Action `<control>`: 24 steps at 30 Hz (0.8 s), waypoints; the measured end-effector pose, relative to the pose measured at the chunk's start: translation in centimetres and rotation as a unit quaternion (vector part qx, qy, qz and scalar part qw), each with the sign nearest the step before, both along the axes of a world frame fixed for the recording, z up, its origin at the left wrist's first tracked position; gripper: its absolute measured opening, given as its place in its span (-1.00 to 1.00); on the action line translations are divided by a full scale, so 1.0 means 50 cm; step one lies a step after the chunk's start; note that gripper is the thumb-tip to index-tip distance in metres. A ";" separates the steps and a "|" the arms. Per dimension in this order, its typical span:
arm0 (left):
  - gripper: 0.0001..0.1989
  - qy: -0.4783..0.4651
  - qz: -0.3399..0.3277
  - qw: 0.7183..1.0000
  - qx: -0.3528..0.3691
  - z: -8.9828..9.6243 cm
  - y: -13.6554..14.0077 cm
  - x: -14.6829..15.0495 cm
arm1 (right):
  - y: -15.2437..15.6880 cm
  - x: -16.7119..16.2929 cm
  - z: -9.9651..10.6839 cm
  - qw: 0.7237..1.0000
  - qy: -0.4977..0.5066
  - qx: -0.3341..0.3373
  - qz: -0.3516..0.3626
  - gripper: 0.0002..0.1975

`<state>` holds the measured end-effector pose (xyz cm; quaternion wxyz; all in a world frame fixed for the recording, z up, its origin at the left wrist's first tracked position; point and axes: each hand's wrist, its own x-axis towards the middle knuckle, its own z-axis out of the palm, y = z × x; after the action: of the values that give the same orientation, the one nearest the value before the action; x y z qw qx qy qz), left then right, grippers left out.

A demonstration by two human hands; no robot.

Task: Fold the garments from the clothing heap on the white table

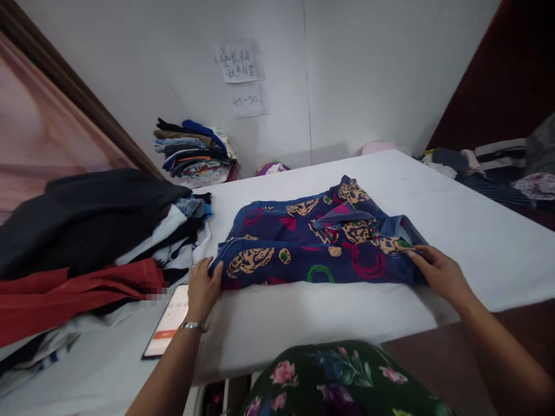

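A dark blue patterned shirt (299, 225) with tan, green and magenta prints lies on the white-covered table (260, 329). Its near side is folded over in a long strip, and a sleeve and the collar area bunch up toward the right. My left hand (204, 289) grips the shirt's near left corner, thumb on top and some fingertips hidden by cloth. At the opposite end, my right hand (436, 268) pinches the fabric near the collar between thumb and fingers. A bracelet circles my left wrist.
A lit phone (167, 323) lies beside my left forearm. Loose clothes, including a dark garment (95, 214) and a red one (87, 289), heap at left. A folded clothes stack (197, 153) stands behind. More clothes (494, 173) lie beyond the table's right edge.
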<state>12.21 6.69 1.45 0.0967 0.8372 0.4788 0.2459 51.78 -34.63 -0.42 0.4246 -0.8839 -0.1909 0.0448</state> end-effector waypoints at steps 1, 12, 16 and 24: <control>-0.44 0.005 0.032 0.999 -0.040 0.000 0.005 0.006 | 0.002 -0.001 0.005 1.000 -0.009 -0.015 -0.003 -0.54; -0.73 0.047 0.156 0.983 -0.080 0.035 -0.018 -0.008 | 0.038 0.048 0.007 0.989 -0.103 -0.102 0.017 -0.71; -0.73 0.122 0.139 0.977 -0.105 0.026 -0.031 -0.018 | 0.047 0.061 -0.036 0.971 -0.107 -0.206 0.055 -0.66; -0.59 0.079 -0.126 0.984 0.099 0.042 -0.060 0.059 | 0.049 0.029 -0.028 0.955 -0.172 -0.235 0.049 -0.61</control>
<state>15.13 3.70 3.57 0.0050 0.9129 0.3492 0.2111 53.23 -32.21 -1.82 0.1628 -0.9426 -0.2884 -0.0435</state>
